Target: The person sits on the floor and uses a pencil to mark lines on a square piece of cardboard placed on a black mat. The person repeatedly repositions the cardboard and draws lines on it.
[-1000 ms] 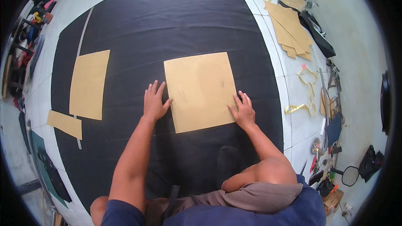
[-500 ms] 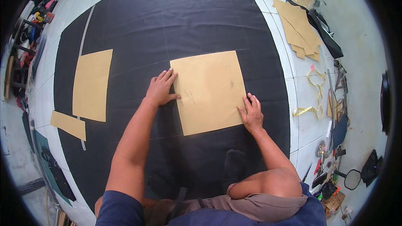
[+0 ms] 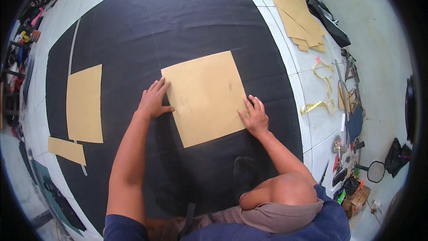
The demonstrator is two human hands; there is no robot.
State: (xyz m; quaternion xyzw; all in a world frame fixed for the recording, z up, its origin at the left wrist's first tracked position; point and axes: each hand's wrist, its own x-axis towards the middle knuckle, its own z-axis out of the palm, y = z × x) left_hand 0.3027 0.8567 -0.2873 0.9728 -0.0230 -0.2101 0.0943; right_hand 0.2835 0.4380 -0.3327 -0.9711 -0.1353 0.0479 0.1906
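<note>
A square tan card panel (image 3: 206,100) lies flat on a large spread of black fabric (image 3: 196,31). Along its left edge rests my left hand (image 3: 154,100), fingertips on the card and thumb stretched out lower down. My right hand (image 3: 256,117) touches the opposite edge, its fingers extended and slightly apart. Neither hand grips anything. Faint pale lines run over the fabric, and the card's top left corner lies near where two of them meet.
To the left on the fabric are a tan rectangle (image 3: 84,105), a small tan strip (image 3: 67,150) and a long thin ruler (image 3: 74,44) partly beneath them. Stacked tan cards (image 3: 296,18), a yellow tape measure (image 3: 329,87) and assorted tools (image 3: 339,151) lie on the right-hand tiles.
The whole view has turned and shifted slightly, moving the scene leftward in the picture. Both hands stay at the card's edges, and the card shows no clear movement on the fabric.
</note>
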